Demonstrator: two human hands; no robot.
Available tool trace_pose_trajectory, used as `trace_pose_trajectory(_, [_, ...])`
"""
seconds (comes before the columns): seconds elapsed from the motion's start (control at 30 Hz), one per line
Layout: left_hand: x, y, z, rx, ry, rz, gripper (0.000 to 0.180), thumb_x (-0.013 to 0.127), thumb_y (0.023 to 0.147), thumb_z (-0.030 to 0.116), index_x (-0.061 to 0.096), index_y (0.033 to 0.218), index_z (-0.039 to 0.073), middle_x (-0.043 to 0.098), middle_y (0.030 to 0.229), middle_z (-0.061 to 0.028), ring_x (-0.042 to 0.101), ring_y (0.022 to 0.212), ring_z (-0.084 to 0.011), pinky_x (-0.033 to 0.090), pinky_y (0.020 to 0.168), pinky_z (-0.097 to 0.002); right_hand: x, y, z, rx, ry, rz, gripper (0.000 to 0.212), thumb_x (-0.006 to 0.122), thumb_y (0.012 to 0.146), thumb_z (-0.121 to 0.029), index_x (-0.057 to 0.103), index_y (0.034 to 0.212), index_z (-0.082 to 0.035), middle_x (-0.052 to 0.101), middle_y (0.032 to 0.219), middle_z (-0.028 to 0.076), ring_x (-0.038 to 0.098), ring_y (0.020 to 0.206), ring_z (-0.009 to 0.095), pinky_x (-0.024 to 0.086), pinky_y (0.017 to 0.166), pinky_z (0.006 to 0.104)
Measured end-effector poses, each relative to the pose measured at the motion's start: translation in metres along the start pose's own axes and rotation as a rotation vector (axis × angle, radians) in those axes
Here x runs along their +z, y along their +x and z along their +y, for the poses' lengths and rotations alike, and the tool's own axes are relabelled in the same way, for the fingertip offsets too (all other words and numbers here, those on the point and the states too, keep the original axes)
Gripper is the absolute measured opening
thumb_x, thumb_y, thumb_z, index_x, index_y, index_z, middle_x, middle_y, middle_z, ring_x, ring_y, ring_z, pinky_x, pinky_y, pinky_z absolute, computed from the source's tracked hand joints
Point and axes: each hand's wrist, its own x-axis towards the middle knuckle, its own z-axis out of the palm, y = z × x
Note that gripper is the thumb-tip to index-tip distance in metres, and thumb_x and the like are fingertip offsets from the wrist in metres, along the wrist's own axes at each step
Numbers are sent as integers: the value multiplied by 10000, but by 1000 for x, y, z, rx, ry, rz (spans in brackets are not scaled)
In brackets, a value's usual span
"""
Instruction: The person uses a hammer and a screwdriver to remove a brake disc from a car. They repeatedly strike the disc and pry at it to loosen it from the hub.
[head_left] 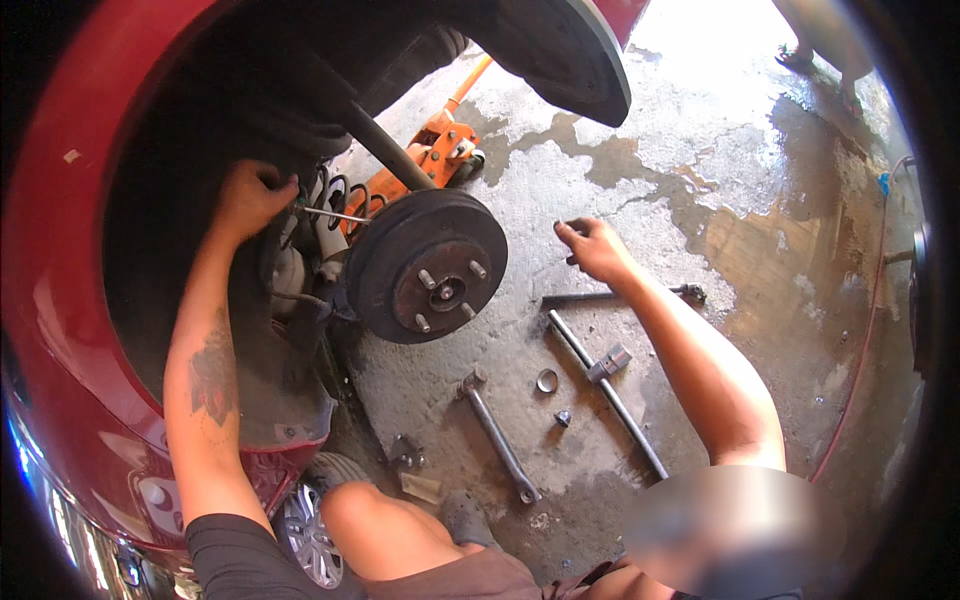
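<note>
My left hand [248, 200] is inside the wheel arch with its fingers curled. A thin metal rod [338, 214] runs from beside its thumb toward the brake drum [430, 265]; the fingers hide what they grip. Wheel studs stick out of the drum's rusty hub face, and a coil spring [345, 195] shows behind it. To the right of the drum, my right hand [598, 250] hovers over the concrete floor, fingers bent and apart, with nothing visible in them. Below that hand lies a dark metal bar [580, 298], partly covered by my forearm.
An orange floor jack [430, 150] stands behind the drum. On the floor lie a long bar with a socket [607, 364], a wrench-like tool [495, 440], a metal ring [547, 380] and a small nut-like part [563, 418]. The red fender [60, 250] curves along the left; a wheel [312, 535] sits by my knee.
</note>
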Motion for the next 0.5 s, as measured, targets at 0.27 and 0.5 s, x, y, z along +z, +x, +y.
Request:
trace_pose_trajectory(0.27, [12,17,-13,421,-75,238,315,739,792,269,678,711,-30,624,687,-250,640,615,-375,472,598,-422,7,0,-9,-50,-34,55,560,609,971,-488,694,1201,15,738,969,196,724,908,276,539,859,404])
trace_pose_trajectory(0.5, [13,-9,-19,266,-237,155,335,717,831,298,696,721,-18,657,698,-229,660,640,-375,485,618,-437,6,-15,-36,-30,-32,-13,513,624,958,-458,701,1198,-11,731,1079,224,699,1058,328,509,954,429])
